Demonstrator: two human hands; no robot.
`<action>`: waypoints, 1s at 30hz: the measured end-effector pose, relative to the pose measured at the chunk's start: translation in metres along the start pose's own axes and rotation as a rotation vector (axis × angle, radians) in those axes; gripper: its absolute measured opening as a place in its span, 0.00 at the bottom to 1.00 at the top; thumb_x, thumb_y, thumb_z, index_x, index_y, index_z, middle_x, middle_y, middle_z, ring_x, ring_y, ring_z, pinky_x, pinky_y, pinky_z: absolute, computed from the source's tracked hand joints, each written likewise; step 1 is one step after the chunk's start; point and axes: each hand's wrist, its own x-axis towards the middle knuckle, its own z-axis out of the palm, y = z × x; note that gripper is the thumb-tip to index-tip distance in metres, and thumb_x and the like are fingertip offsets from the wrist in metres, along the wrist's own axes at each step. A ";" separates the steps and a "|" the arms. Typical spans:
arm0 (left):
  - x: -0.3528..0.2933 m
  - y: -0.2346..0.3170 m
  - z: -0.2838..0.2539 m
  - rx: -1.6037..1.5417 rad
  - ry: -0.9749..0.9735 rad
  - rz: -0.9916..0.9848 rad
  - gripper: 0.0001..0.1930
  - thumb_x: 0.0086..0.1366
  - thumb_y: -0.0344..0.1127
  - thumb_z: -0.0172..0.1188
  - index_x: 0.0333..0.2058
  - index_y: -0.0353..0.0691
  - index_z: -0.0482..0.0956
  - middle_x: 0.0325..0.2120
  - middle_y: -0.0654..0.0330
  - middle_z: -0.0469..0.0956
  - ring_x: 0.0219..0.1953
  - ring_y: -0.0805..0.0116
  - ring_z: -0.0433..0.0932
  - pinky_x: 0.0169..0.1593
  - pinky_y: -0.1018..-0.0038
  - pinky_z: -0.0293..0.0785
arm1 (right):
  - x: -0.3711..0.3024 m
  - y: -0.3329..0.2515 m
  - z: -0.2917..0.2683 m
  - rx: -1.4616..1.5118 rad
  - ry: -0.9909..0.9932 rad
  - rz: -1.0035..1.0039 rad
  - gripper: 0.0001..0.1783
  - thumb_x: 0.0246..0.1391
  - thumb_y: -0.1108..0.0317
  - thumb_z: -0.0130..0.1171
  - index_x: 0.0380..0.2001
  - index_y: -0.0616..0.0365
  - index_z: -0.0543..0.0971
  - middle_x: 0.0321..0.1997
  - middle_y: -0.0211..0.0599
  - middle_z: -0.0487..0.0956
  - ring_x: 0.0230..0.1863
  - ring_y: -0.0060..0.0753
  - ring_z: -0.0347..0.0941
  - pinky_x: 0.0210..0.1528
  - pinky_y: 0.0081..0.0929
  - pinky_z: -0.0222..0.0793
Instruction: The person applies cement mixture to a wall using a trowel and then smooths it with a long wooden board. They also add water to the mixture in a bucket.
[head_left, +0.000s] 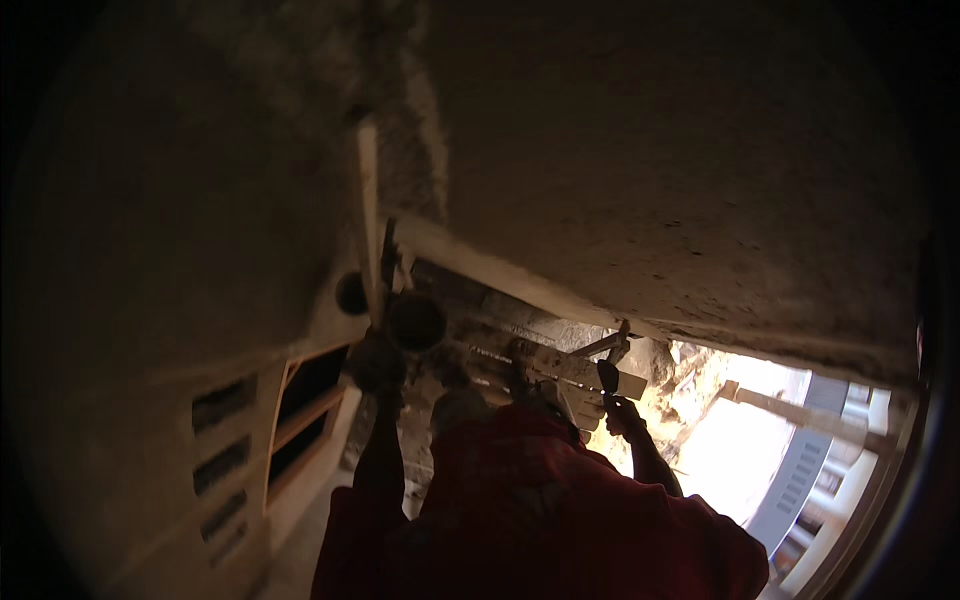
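**Over the planks [562, 366]: tool [607, 376] in the right hand [622, 416], left hand [387, 400] at a rounded thing [372, 362]**

From the head view, the right hand is closed around the dark tool, seemingly a trowel, which shows near the planks' right end with its blade end up. The left arm reaches up to the dark rounded thing, well apart from the planks' left edge; shade hides the fingers, so I cannot tell whether they grip it or only rest against it.

Handling both well, I judge, calls for a firm grip low on the tool, a loose wrist and the rounded thing kept level and close to the body. The gaps between planks look like a risk for feet and for anything dropped. Glare on the right and shade on the left would make slow, checked moves wise.

Just beyond the rounded thing is a dark round bucket [416, 322], and another round vessel [351, 293] lies across the pole [369, 205] from it. Both are too dark to show any contents; whether the rounded thing is itself a container is unclear.
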 end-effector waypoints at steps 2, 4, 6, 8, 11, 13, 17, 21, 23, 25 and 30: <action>-0.030 -0.017 -0.008 -0.117 0.074 -0.060 0.17 0.58 0.38 0.61 0.44 0.38 0.73 0.25 0.62 0.71 0.24 0.73 0.68 0.28 0.75 0.70 | -0.009 -0.003 0.009 -0.082 0.086 0.025 0.11 0.58 0.54 0.52 0.37 0.47 0.72 0.10 0.26 0.64 0.08 0.22 0.59 0.10 0.22 0.52; -0.066 -0.045 -0.009 -0.354 0.209 -0.021 0.21 0.57 0.37 0.62 0.48 0.36 0.69 0.23 0.63 0.72 0.21 0.73 0.68 0.25 0.74 0.69 | 0.008 -0.013 -0.002 -0.228 -0.058 -0.010 0.22 0.56 0.46 0.53 0.45 0.50 0.71 0.11 0.28 0.66 0.10 0.21 0.63 0.11 0.21 0.58; -0.086 -0.066 0.001 -0.421 0.262 -0.087 0.23 0.60 0.33 0.58 0.53 0.35 0.64 0.29 0.59 0.74 0.24 0.70 0.72 0.27 0.72 0.72 | 0.014 -0.035 0.003 -0.510 0.024 0.021 0.25 0.54 0.44 0.54 0.45 0.51 0.71 0.11 0.29 0.66 0.11 0.22 0.63 0.12 0.22 0.60; -0.097 -0.069 0.015 -0.482 0.262 -0.109 0.25 0.60 0.33 0.58 0.54 0.34 0.63 0.30 0.57 0.75 0.25 0.69 0.73 0.27 0.72 0.72 | 0.022 -0.049 -0.008 -0.494 -0.010 0.055 0.26 0.53 0.43 0.55 0.45 0.51 0.72 0.12 0.29 0.66 0.11 0.23 0.64 0.13 0.23 0.61; -0.115 -0.064 0.030 -0.560 0.249 -0.095 0.26 0.57 0.36 0.62 0.52 0.33 0.66 0.29 0.55 0.74 0.25 0.69 0.72 0.25 0.74 0.71 | 0.034 -0.067 -0.026 -0.477 -0.041 0.049 0.25 0.54 0.44 0.55 0.45 0.52 0.72 0.12 0.30 0.67 0.11 0.23 0.64 0.13 0.24 0.61; -0.124 -0.055 0.042 -0.559 0.255 -0.074 0.26 0.57 0.36 0.62 0.52 0.33 0.66 0.32 0.53 0.74 0.27 0.67 0.73 0.26 0.73 0.71 | 0.042 -0.080 -0.036 -0.473 -0.058 0.024 0.23 0.54 0.47 0.55 0.44 0.53 0.72 0.12 0.31 0.67 0.12 0.24 0.64 0.13 0.25 0.61; -0.145 -0.041 0.067 -0.613 0.282 -0.036 0.26 0.57 0.37 0.62 0.52 0.33 0.66 0.34 0.51 0.75 0.30 0.65 0.75 0.28 0.72 0.74 | 0.065 -0.108 -0.056 -0.519 -0.121 -0.067 0.13 0.56 0.57 0.55 0.39 0.53 0.73 0.11 0.32 0.67 0.09 0.24 0.62 0.11 0.26 0.57; -0.158 -0.048 0.091 -0.674 0.307 -0.018 0.27 0.56 0.38 0.63 0.51 0.32 0.66 0.35 0.50 0.76 0.33 0.63 0.76 0.30 0.69 0.76 | 0.088 -0.135 -0.075 -0.564 -0.171 -0.089 0.11 0.58 0.62 0.53 0.40 0.56 0.73 0.12 0.33 0.68 0.09 0.26 0.63 0.11 0.27 0.59; -0.160 -0.061 0.103 -0.701 0.322 -0.025 0.27 0.56 0.38 0.63 0.51 0.32 0.66 0.35 0.50 0.76 0.33 0.62 0.76 0.30 0.68 0.77 | 0.101 -0.142 -0.086 -0.599 -0.167 -0.110 0.14 0.56 0.68 0.52 0.44 0.60 0.71 0.13 0.34 0.69 0.10 0.29 0.64 0.12 0.30 0.62; -0.162 -0.075 0.113 -0.723 0.346 -0.063 0.27 0.55 0.39 0.64 0.51 0.32 0.66 0.34 0.49 0.76 0.32 0.62 0.77 0.30 0.68 0.77 | 0.120 -0.144 -0.102 -0.623 -0.159 -0.156 0.15 0.54 0.71 0.52 0.45 0.62 0.71 0.13 0.34 0.68 0.10 0.30 0.64 0.11 0.30 0.62; -0.153 -0.146 0.144 -0.762 0.380 -0.145 0.29 0.55 0.43 0.63 0.54 0.42 0.64 0.31 0.56 0.75 0.21 0.68 0.73 0.20 0.76 0.64 | 0.117 -0.161 -0.106 -0.680 -0.115 -0.075 0.14 0.53 0.70 0.53 0.44 0.59 0.71 0.14 0.32 0.67 0.11 0.28 0.64 0.12 0.30 0.63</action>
